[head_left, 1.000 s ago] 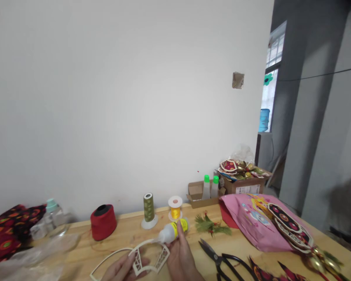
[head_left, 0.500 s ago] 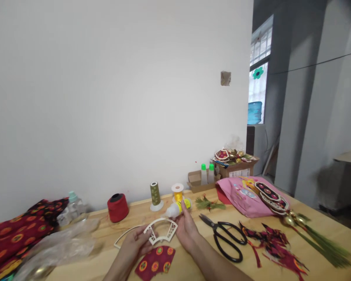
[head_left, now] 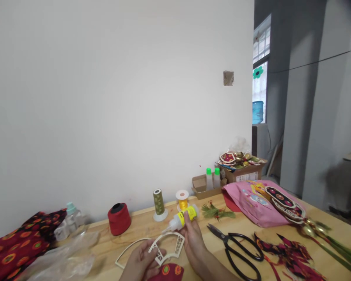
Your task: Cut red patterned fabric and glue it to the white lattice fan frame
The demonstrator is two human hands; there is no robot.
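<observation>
My left hand (head_left: 144, 260) pinches the left end of a pale, fan-shaped openwork frame (head_left: 179, 245). In my right hand (head_left: 194, 242) is a small glue bottle (head_left: 179, 219) with a yellow label, tipped so its nozzle points down and left, close to the frame's upper edge. Below the frame lies a dark red patterned fabric piece (head_left: 172, 271), partly cut off by the picture's bottom edge. Behind my left hand a second thin pale frame (head_left: 128, 246) rests on the table.
Black-handled scissors (head_left: 235, 249) and fabric scraps (head_left: 286, 253) lie to the right. Thread spools, among them a red cone (head_left: 119, 219), stand along the wall. A pink bag (head_left: 260, 203) and a filled cardboard box (head_left: 242, 171) are at the back right; patterned cloth (head_left: 20, 246) is on the left.
The view has shifted, so the table items sit lower and those at right farther right. Both hands still hold the frame and the glue bottle, whose nozzle now shows more clearly above the frame's edge.
</observation>
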